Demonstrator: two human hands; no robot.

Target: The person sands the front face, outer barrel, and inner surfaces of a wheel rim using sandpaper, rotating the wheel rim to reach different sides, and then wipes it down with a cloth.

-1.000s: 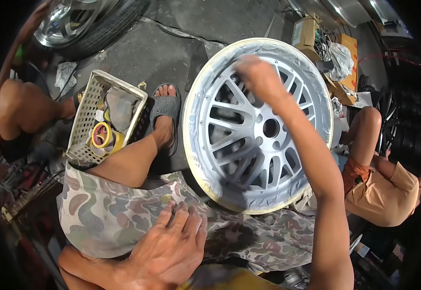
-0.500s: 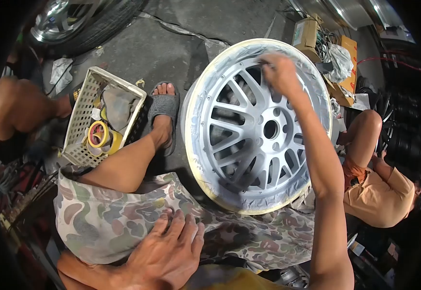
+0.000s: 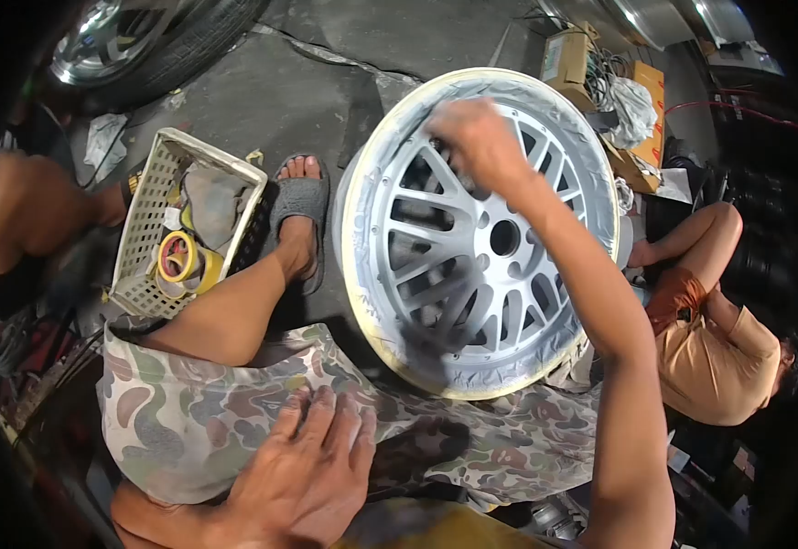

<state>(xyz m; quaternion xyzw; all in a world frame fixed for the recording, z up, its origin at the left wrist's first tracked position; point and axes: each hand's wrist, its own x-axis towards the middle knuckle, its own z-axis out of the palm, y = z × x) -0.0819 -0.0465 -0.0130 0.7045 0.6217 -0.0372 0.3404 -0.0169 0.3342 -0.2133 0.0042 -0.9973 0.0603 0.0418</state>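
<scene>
Blurred right hand (image 3: 479, 139) at the wheel's (image 3: 488, 232) eleven o'clock — can't tell its grip; left hand (image 3: 303, 471) open on camouflage shorts (image 3: 202, 403).

Two hands belonged to the wearer: one left hand (image 3: 303, 476) at lower left of centre, one right hand (image 3: 479, 146) at upper centre; one silver wheel (image 3: 500, 285) sat in the middle; one plastic basket (image 3: 207, 149) was at left, with at least one roll of yellow tape (image 3: 209, 272); one grey sandal (image 3: 294, 203), one tyre (image 3: 175, 62) at upper left; two others were there, one bare-legged person (image 3: 37, 210) at far left, one orange-shirted person (image 3: 719, 366) at lower right.
</scene>
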